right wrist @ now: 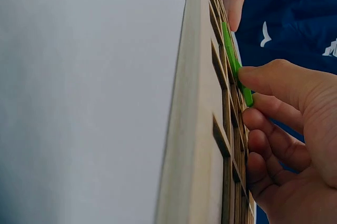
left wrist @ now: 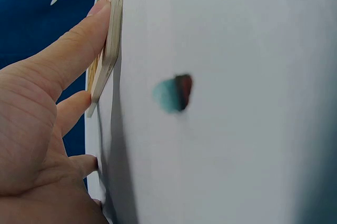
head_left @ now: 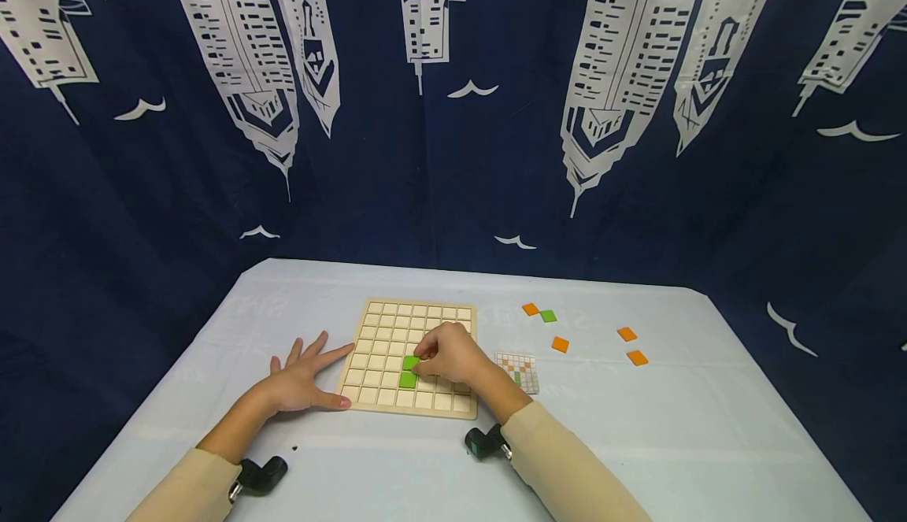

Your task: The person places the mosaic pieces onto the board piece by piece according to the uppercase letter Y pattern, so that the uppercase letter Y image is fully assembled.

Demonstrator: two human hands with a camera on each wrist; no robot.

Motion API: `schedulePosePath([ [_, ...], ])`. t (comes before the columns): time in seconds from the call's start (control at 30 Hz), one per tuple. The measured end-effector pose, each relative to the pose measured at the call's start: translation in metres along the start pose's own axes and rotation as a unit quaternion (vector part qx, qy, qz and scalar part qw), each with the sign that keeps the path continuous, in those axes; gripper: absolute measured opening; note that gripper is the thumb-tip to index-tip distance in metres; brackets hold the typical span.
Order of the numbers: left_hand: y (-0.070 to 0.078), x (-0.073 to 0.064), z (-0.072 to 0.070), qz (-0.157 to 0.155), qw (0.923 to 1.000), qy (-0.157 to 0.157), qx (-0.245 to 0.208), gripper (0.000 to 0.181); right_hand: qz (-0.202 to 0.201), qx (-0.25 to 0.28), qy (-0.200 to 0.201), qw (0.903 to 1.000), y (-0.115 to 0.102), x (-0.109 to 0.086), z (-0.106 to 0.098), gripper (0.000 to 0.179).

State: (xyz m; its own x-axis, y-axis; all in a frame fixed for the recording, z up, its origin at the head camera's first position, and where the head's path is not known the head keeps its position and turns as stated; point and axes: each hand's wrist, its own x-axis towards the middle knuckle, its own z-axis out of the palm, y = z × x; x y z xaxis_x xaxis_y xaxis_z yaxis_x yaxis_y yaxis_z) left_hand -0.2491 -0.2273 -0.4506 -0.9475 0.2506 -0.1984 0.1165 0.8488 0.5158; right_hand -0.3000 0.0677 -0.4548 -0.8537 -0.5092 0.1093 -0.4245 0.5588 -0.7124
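Note:
A light wooden grid board (head_left: 383,333) lies on the white table. My left hand (head_left: 301,380) rests at its left side with fingers spread, the thumb at the near left corner and the index finger on the left edge. In the left wrist view the thumb (left wrist: 79,45) presses the board's rim. My right hand (head_left: 457,355) is over the middle of the board, pinching a green square tile (head_left: 410,362) between thumb and index finger. Another green tile (head_left: 407,380) sits in the cell just nearer, adjoining it. The right wrist view shows the pinched tile (right wrist: 246,95) tilted at the grid.
Right of the board lies a small pattern card (head_left: 526,364), partly beside my right wrist. Several orange tiles (head_left: 560,344) and a loose green tile (head_left: 548,316) are scattered farther right. A dark blue printed cloth (head_left: 439,175) hangs behind the table (head_left: 673,427). A dark speck (head_left: 294,448) lies near my left wrist.

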Motion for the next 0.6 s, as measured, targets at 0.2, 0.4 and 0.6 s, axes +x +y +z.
schedulePosePath([
  [0.2,0.0011,0.0003,-0.0002,-0.004,1.0,0.0,-0.002,0.108,0.006,0.002,-0.005,1.0,0.0002,0.0006,-0.0001,0.015],
  [0.4,0.0009,-0.0002,-0.0004,-0.001,1.0,0.0,-0.002,0.108,0.005,0.01,-0.008,0.9999,0.0002,0.0006,-0.0001,0.015],
  [0.6,0.0004,-0.0011,-0.0006,0.004,1.0,-0.001,-0.003,0.108,-0.014,0.003,0.002,0.9999,0.0029,-0.0005,-0.0022,0.016],
])
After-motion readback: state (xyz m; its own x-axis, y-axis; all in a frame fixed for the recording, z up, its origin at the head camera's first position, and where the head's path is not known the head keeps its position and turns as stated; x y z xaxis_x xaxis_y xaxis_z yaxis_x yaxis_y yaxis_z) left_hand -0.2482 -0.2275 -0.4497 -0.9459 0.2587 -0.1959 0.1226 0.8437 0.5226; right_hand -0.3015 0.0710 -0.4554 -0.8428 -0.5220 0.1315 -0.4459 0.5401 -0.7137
